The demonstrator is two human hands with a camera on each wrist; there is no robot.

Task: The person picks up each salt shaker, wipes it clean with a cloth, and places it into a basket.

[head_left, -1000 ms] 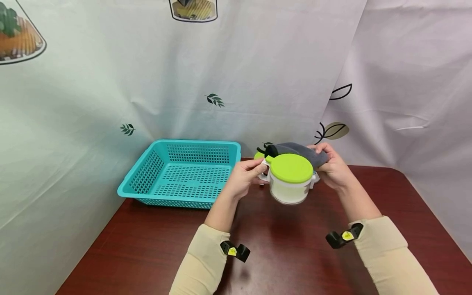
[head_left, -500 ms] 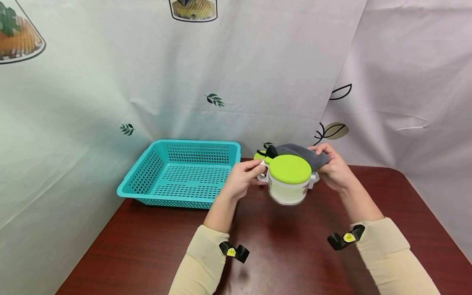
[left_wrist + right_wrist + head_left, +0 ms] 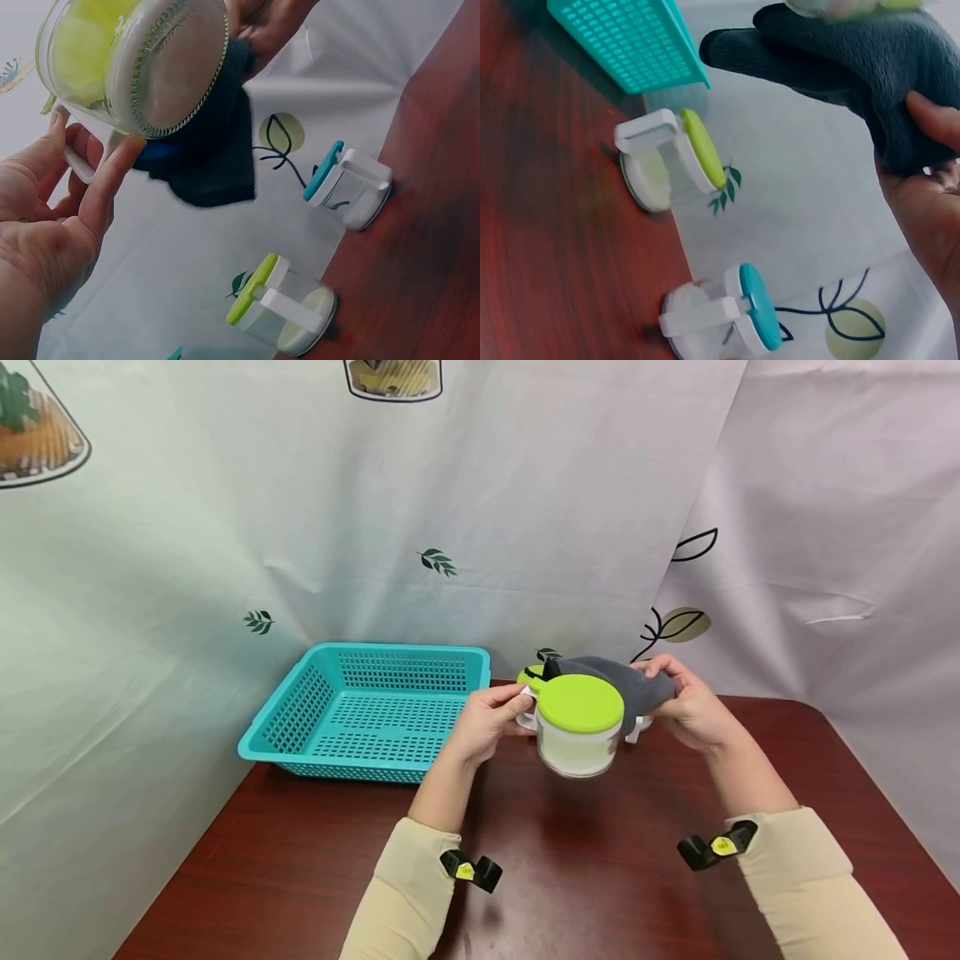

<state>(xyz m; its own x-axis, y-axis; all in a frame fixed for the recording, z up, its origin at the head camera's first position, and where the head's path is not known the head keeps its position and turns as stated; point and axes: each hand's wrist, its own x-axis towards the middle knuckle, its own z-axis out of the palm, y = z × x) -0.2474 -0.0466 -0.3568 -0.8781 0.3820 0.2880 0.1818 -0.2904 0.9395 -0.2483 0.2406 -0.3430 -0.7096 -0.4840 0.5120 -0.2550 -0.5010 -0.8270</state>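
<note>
Above the table, my left hand [image 3: 487,720] grips the white handle of a clear seasoning jar [image 3: 576,750] with a green lid and pale contents. The jar is tilted, and its ribbed glass base shows in the left wrist view. My right hand [image 3: 693,706] holds a dark grey cloth [image 3: 647,687] with the thumb pressed on it. That cloth lies along the far right side of the jar. In the right wrist view, the jar is mostly cut off at the top edge.
On the dark red table [image 3: 570,877] at the back stand a second green-lidded jar [image 3: 289,311] and a teal-lidded jar [image 3: 352,187], largely hidden in the head view. A turquoise perforated basket [image 3: 337,763] sits at the back left. A printed curtain [image 3: 525,485] hangs behind.
The jar and my left hand have shifted slightly left. My right hand has moved a little right with the cloth, and more of the cloth shows beside the jar.
</note>
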